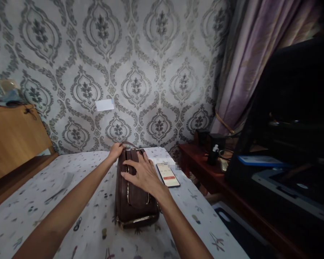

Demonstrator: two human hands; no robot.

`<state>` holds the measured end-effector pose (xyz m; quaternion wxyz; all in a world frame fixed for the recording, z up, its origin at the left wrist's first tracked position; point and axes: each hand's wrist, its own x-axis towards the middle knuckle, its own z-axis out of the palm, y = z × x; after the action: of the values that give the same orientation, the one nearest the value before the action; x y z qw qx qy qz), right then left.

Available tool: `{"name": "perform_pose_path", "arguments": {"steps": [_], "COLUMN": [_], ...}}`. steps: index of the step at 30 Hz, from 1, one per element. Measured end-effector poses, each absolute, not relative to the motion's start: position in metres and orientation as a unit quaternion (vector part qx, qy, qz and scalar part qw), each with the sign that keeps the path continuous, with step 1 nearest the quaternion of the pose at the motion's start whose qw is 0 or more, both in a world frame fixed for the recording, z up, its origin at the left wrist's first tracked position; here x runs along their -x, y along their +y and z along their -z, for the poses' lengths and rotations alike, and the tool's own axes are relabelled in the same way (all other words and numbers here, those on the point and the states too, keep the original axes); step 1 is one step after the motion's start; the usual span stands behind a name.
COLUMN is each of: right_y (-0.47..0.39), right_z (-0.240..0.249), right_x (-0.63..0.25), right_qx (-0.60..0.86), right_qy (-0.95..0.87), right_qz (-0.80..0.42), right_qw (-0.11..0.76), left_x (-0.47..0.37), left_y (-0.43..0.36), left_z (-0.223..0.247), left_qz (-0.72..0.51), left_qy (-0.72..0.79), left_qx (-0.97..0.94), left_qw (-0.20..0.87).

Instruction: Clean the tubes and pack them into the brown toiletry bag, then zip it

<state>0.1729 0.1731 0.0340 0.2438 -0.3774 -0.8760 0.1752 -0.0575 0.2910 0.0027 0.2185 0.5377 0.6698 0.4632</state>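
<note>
A dark brown leather bag (124, 212) with gold-coloured zips lies on the white patterned bed sheet (91, 187). At its far left corner, close to where a thin strap (129, 144) arches up, my left hand (116, 151) is closed on the bag. Exactly which part its fingers grip is too small to tell. My right hand (143, 172) rests across the bag's upper face, fingers spread and partly covering the front zips. Just right of that hand, a phone (168, 175) with a lit screen and an orange button lies face up on the sheet.
A wooden headboard or cabinet (18, 133) stands at the left. Patterned wallpaper (136, 86) closes off the back. To the right are a dark red desk (205, 176) with small bottles and cables, a large black screen-like object (291, 100), and a purple curtain (245, 68).
</note>
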Motion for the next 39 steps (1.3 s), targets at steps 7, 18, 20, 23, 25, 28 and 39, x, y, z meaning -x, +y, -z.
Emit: {"name": "perform_pose_path", "arguments": {"steps": [7,18,20,23,25,28,39], "right_y": [0.174,0.174,0.173,0.173,0.173,0.174,0.169], "right_z": [-0.032,-0.032,-0.032,-0.032,-0.032,-0.031,-0.037], "right_x": [-0.173,-0.172,-0.172,-0.173,-0.173,-0.173,-0.174], "right_qx": [0.377,0.377,0.377,0.377,0.376,0.376,0.385], "right_qy": [-0.875,-0.876,-0.876,-0.876,-0.876,-0.876,-0.875], "right_qz": [-0.180,-0.169,-0.167,-0.169,-0.171,-0.167,-0.185], "right_qw": [0.245,0.249,0.251,0.249,0.248,0.252,0.227], "left_x": [0.052,0.047,0.048,0.051,0.053,0.054,0.038], "left_y": [0.293,0.285,0.281,0.278,0.278,0.279,0.269], "left_z": [-0.007,-0.006,-0.007,-0.008,-0.008,-0.009,-0.016], "left_qz": [-0.469,-0.507,-0.514,-0.521,-0.521,-0.522,-0.554], "left_qy": [0.683,0.630,0.614,0.601,0.601,0.606,0.598], "left_qx": [-0.514,-0.534,-0.544,-0.555,-0.557,-0.559,-0.553], "left_qw": [0.224,0.247,0.249,0.245,0.239,0.218,0.173]}}
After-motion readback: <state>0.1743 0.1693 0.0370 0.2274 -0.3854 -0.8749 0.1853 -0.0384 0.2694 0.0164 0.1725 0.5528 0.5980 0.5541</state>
